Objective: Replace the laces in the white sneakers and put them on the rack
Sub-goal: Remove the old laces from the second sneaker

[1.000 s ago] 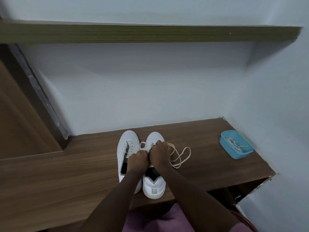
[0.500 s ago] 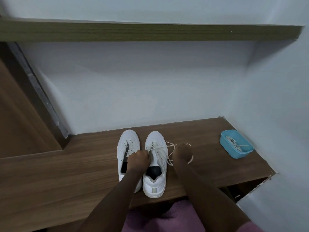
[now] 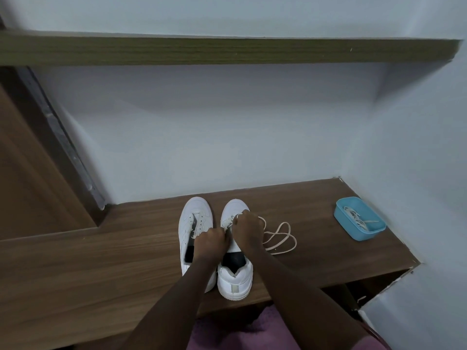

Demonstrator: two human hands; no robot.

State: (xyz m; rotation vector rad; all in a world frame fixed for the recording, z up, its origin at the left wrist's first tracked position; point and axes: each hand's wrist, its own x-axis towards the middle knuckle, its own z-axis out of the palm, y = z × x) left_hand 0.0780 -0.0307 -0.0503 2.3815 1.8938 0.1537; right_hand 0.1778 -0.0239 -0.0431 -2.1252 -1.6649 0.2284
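Note:
Two white sneakers stand side by side on the wooden bench, toes toward the wall. The left sneaker has empty eyelets. My left hand is closed over the tongue area between the shoes, touching the right sneaker. Over the right sneaker's eyelets, my right hand pinches the cream lace. The lace's loose end loops on the bench to the right of the shoe. My hands hide the lacing itself.
A blue plastic tray holding more white laces sits at the bench's far right, near the wall. A wooden shelf runs overhead. The bench's right end drops to an open gap.
My right hand pulled the lace out to the right half a second ago and has now come back onto the right sneaker's eyelets. The left hand stayed in place.

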